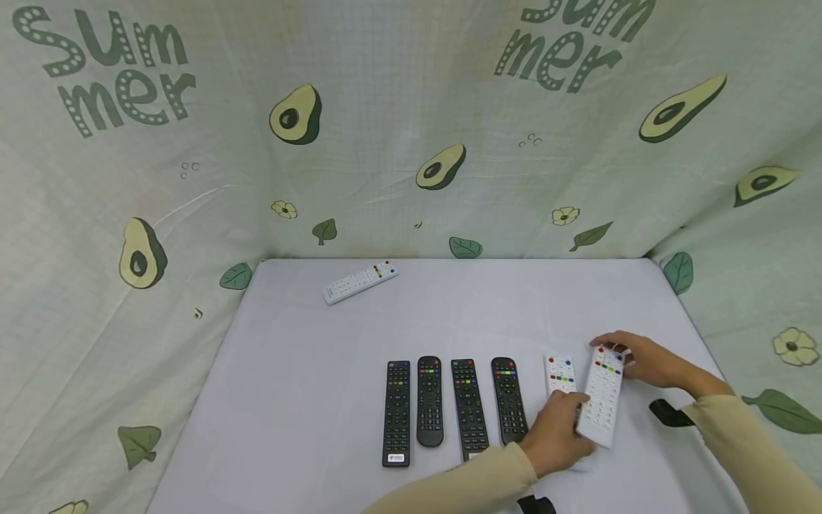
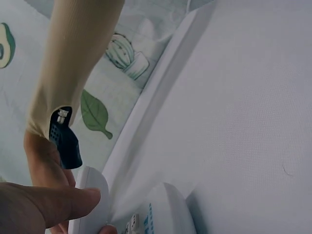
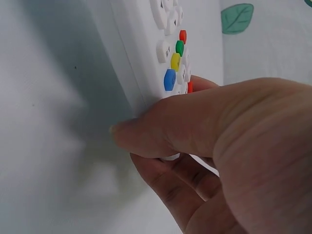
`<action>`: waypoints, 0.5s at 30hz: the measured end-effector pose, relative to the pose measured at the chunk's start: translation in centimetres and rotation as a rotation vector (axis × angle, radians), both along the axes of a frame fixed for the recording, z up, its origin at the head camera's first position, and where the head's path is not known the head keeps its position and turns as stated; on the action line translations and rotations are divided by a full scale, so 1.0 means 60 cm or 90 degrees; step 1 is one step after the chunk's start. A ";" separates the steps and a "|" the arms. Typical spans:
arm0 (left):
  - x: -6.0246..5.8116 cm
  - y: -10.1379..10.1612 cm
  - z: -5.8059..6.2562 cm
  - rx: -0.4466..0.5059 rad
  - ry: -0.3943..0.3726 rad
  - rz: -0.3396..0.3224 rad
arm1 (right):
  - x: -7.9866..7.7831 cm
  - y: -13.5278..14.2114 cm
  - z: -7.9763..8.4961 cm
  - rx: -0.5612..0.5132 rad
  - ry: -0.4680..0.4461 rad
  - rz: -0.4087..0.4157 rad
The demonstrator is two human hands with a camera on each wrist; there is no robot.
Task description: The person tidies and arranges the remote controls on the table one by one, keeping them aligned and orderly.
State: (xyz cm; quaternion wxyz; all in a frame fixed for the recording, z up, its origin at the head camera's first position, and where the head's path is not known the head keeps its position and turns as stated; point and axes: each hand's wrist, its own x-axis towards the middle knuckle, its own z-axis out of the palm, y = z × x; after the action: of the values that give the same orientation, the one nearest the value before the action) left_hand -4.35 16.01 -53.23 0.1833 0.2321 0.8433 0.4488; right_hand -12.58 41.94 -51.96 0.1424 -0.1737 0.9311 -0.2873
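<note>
A white remote control (image 1: 602, 392) with coloured buttons is held at a tilt above the table's right side. Its top end is pinched by my right hand (image 1: 651, 360), whose thumb (image 3: 161, 122) lies along the edge in the right wrist view. My left hand (image 1: 557, 432) grips the lower end, the thumb (image 2: 73, 200) pressing on the white casing. Just left of it a second white remote (image 1: 561, 373) lies on the table, partly hidden under my left hand.
Several black remotes stand in a row left of my hands, among them one at the left end (image 1: 397, 407) and one nearest my left hand (image 1: 507, 392). Another white remote (image 1: 361, 282) lies slanted at the back of the white table (image 1: 289, 400). Patterned cloth (image 1: 385, 107) hangs behind.
</note>
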 end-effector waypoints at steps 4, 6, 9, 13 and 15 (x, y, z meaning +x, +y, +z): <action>0.004 0.008 0.000 0.003 -0.007 -0.008 | 0.002 0.003 -0.003 -0.007 -0.003 0.007; 0.007 0.013 0.000 -0.001 -0.012 -0.015 | 0.003 0.005 -0.006 -0.008 0.002 0.012; 0.009 0.018 0.002 -0.006 -0.040 -0.028 | 0.004 0.007 -0.011 -0.009 0.023 0.025; 0.014 0.026 0.002 -0.017 -0.065 -0.037 | 0.005 0.008 -0.016 -0.003 0.055 0.043; 0.017 0.031 0.002 -0.017 -0.069 -0.037 | 0.006 0.006 -0.016 0.005 0.059 0.042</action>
State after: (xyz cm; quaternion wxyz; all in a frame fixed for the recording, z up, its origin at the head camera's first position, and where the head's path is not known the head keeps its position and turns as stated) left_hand -3.33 17.86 -53.08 0.2449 0.2297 0.8309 0.4437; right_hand -12.23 42.32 -52.94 0.1094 -0.2164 0.9317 -0.2706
